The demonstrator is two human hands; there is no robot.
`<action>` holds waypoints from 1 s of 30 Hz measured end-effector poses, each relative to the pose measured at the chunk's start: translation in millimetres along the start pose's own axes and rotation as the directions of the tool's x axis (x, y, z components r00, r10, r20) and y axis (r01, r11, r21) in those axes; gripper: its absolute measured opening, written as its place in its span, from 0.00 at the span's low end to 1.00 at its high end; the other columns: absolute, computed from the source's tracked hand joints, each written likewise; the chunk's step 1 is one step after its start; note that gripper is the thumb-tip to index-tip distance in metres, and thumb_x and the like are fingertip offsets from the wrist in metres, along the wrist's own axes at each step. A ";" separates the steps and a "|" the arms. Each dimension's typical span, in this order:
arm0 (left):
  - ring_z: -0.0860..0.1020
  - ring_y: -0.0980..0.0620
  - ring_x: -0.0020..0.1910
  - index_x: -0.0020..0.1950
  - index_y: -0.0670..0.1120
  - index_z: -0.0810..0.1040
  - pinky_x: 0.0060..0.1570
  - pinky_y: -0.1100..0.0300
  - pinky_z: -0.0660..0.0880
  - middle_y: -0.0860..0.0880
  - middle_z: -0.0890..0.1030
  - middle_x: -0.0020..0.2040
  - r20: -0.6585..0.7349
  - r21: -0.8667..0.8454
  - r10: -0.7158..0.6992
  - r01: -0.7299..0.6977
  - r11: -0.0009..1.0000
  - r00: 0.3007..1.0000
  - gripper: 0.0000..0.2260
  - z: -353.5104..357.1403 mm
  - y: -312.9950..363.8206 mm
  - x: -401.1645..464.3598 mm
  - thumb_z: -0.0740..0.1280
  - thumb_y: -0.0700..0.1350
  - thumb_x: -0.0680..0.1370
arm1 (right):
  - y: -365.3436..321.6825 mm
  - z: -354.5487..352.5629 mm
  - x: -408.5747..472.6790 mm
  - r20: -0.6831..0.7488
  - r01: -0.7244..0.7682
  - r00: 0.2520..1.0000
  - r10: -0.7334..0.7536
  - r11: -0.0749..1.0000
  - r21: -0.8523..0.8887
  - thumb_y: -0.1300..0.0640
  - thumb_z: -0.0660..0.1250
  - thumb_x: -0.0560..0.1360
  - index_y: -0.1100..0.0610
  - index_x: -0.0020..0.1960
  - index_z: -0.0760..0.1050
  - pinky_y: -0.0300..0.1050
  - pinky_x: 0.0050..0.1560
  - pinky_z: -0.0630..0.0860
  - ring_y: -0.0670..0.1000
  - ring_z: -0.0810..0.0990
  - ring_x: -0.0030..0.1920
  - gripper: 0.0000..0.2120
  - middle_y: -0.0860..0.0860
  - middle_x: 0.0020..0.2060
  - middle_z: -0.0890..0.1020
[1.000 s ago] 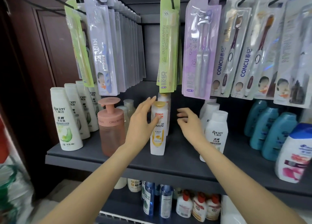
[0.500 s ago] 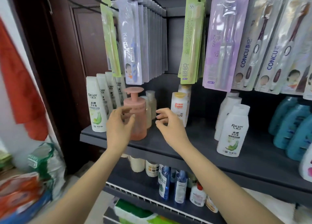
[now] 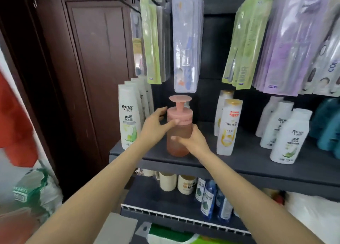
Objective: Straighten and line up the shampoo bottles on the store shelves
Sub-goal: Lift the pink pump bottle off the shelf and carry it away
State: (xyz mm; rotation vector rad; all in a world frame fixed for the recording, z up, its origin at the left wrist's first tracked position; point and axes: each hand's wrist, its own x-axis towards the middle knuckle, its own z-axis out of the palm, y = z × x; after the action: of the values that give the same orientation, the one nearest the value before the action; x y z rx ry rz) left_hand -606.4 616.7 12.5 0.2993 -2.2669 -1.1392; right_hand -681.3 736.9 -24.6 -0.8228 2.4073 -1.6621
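Observation:
A pink pump bottle (image 3: 179,115) stands upright near the front of the dark grey shelf (image 3: 239,167). My left hand (image 3: 156,127) grips its cap from the left, thumb across the front. My right hand (image 3: 193,141) grips its lower body from the right. A row of white Racten bottles (image 3: 128,118) runs back at the left. Two white Pantene bottles (image 3: 228,127) with gold caps stand to the right, one behind the other. Three more white Racten bottles (image 3: 288,135) form a slanting row further right.
Toothbrush packs (image 3: 185,41) hang from hooks just above the bottles. Teal bottles (image 3: 329,126) sit at the far right. The lower shelf holds mugs (image 3: 167,181) and blue bottles (image 3: 207,197). A brown door (image 3: 95,69) stands left of the shelving.
The view swung left from the Pantene bottles. Both hands left the Pantene bottle, moved to the pink pump bottle and closed around it.

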 end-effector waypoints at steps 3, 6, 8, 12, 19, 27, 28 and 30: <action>0.73 0.58 0.56 0.70 0.47 0.67 0.52 0.67 0.67 0.49 0.76 0.64 0.002 -0.085 0.036 -0.036 0.996 0.999 0.29 2.0 -2.7 9.3 0.72 0.50 0.72 | -3.8 7.5 -2.6 -0.069 -0.020 0.997 0.022 0.999 0.034 0.52 0.78 0.65 0.56 0.65 0.68 0.39 0.50 0.73 0.46 0.76 0.52 0.33 0.47 0.53 0.77; 0.74 0.57 0.56 0.69 0.47 0.68 0.54 0.65 0.68 0.50 0.76 0.63 0.024 -0.119 0.053 -0.049 0.992 0.998 0.28 -0.1 -10.2 15.0 0.72 0.50 0.72 | -5.8 9.0 -3.2 -0.143 -0.025 0.989 0.025 1.000 0.002 0.51 0.79 0.63 0.54 0.62 0.70 0.39 0.49 0.73 0.46 0.76 0.51 0.32 0.45 0.49 0.77; 0.74 0.54 0.60 0.70 0.47 0.68 0.56 0.63 0.69 0.49 0.76 0.64 0.071 -0.139 0.064 -0.054 0.989 0.995 0.29 -2.8 -14.2 16.6 0.72 0.51 0.72 | -5.8 8.9 -5.6 -0.170 -0.035 0.985 0.031 0.999 -0.016 0.50 0.80 0.62 0.54 0.62 0.71 0.41 0.50 0.75 0.46 0.77 0.51 0.32 0.45 0.50 0.78; 0.74 0.56 0.60 0.69 0.48 0.68 0.58 0.62 0.68 0.51 0.76 0.63 0.134 -0.210 0.107 -0.078 0.975 0.985 0.27 -6.8 -13.8 11.9 0.71 0.51 0.72 | -3.2 6.4 -16.5 -0.202 -0.044 0.978 0.048 0.999 0.025 0.50 0.80 0.61 0.53 0.61 0.73 0.45 0.54 0.78 0.46 0.79 0.52 0.32 0.46 0.52 0.81; 0.74 0.67 0.54 0.67 0.50 0.70 0.50 0.73 0.71 0.57 0.76 0.57 0.215 -0.324 0.144 -0.069 0.943 0.966 0.23 3.5 -5.7 -5.7 0.70 0.50 0.74 | -8.1 -14.5 -47.1 -0.216 -0.063 0.973 0.076 0.996 0.068 0.49 0.79 0.62 0.50 0.61 0.72 0.41 0.50 0.78 0.45 0.80 0.52 0.30 0.45 0.52 0.81; 0.75 0.66 0.52 0.69 0.51 0.67 0.57 0.61 0.74 0.57 0.76 0.58 0.357 -0.361 0.148 -0.010 0.933 0.922 0.29 27.5 17.8 -37.2 0.72 0.51 0.71 | -4.5 -63.0 -87.8 -0.281 -0.073 0.955 0.098 0.993 0.096 0.50 0.80 0.62 0.52 0.61 0.74 0.41 0.51 0.78 0.45 0.80 0.53 0.31 0.46 0.53 0.81; 0.76 0.66 0.51 0.68 0.52 0.68 0.57 0.61 0.75 0.57 0.76 0.57 0.399 -0.360 0.158 -0.004 0.933 0.903 0.28 32.3 23.1 -42.8 0.72 0.50 0.70 | -2.8 -71.4 -95.1 -0.292 -0.070 0.951 0.098 0.992 0.104 0.50 0.80 0.62 0.52 0.61 0.74 0.41 0.51 0.78 0.45 0.80 0.53 0.31 0.46 0.53 0.81; 0.78 0.63 0.53 0.67 0.54 0.68 0.55 0.61 0.76 0.56 0.77 0.58 0.471 -0.340 0.187 -0.018 0.940 0.862 0.30 45.9 36.1 -54.6 0.73 0.51 0.67 | 1.4 -91.0 -111.6 -0.314 -0.073 0.944 0.105 0.991 0.113 0.50 0.79 0.62 0.52 0.62 0.74 0.41 0.51 0.78 0.44 0.80 0.52 0.31 0.45 0.53 0.81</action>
State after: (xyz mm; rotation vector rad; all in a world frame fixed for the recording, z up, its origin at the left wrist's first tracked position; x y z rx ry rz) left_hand -587.2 693.0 -2.0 -0.2846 -2.4200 -1.6537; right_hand -621.4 867.4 -13.5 -0.4504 2.4882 -1.9933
